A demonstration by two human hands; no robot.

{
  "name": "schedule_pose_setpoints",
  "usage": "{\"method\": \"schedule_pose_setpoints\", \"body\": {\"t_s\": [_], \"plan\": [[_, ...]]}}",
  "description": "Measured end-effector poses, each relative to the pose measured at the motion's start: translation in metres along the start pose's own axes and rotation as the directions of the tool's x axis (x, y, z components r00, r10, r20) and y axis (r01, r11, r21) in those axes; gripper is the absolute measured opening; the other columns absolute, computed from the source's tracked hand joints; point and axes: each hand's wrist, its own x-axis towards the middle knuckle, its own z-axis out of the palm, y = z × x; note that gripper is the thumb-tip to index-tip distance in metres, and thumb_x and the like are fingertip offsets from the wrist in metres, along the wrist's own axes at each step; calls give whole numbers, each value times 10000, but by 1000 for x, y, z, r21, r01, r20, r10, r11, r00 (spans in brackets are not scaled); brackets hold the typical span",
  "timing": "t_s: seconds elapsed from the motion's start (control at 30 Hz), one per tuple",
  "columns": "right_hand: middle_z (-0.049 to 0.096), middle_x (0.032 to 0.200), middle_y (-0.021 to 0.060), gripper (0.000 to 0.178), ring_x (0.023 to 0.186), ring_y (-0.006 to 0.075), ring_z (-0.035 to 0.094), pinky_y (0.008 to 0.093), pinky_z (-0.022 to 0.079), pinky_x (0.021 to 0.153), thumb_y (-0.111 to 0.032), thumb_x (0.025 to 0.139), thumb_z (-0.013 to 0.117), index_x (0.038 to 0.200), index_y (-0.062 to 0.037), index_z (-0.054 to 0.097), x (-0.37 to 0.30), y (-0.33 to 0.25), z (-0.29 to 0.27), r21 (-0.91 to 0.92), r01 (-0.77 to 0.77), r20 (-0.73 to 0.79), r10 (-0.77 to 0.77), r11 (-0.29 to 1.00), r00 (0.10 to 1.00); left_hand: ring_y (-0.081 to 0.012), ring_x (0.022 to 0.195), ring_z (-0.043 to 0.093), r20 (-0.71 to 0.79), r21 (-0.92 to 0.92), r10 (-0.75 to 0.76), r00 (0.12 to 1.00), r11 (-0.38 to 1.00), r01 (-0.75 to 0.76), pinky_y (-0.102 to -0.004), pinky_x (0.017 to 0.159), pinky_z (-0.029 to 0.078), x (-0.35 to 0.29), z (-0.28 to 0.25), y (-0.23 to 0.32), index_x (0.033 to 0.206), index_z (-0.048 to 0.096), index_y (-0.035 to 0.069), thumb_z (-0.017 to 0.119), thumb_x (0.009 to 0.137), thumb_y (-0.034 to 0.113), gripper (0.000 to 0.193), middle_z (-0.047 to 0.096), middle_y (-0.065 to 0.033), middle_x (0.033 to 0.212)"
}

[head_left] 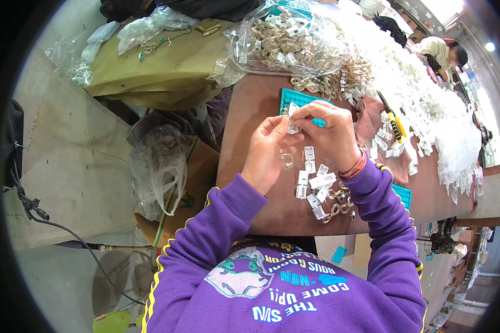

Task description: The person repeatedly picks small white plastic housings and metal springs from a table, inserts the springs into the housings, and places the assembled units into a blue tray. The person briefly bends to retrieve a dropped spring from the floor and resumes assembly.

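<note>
Meeting above a brown work table [244, 130], the 2 bare hands share 1 small white piece [293, 129], held just in front of a teal tray [287, 95] with rows of round hollows or bumps. The left hand [265, 152] brings its thumb and forefinger together on the piece from the left, with hardly any gap between the tips; its other fingers are partly hidden. The right hand [332, 129] reaches in from the opposite side, its thumb and forefinger likewise pinched together at the piece and its remaining fingers curled above. The exact contact of each tip is too small to tell. Below the left fingers, a clear looped strand [286, 160] hangs over the table. Between the forearms lies a loose group of white boxes [321, 182], with clear coiled rings [339, 204] beside it. To the right, cutters [395, 123] with yellow and black handles rest near a pink cloth [368, 117], and further white pieces lie scattered around them. Beyond the tray stands a transparent bag [294, 47] filled with coils and white parts, adjoining a large pale heap [397, 75]. At upper right, a co-worker [436, 53] leans forward.
</note>
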Motion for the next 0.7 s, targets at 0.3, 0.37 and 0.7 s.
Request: {"method": "schedule_pose_setpoints", "body": {"t_s": [0.3,0.37,0.7], "plan": [[658,779,67,203,678,270,629,351,515,624,-40,713,710,905,-102,690,-17,7,11,-227,194,-95,-220,954,971,-146,822,656,48,-75,7,999,997,-4,-245,590,476,3,-8,-5,1052,554,82,606,959,195,156,638,-36,970],[663,807,64,177,694,254,646,332,519,625,-32,749,703,918,-84,691,-21,8,15,-139,92,-76,-103,986,992,-138,817,654,29,-77,1,1000,997,1,-234,586,473,3,-9,-7,1059,551,80,602,962,190,156,638,-37,969],[663,879,88,132,757,281,658,370,522,685,-151,843,661,948,-101,723,9,61,9,-271,-163,39,180,949,983,-31,526,426,-214,-14,81,973,996,-86,-202,428,361,6,-8,-8,1053,541,165,562,984,266,124,585,31,821]]}}
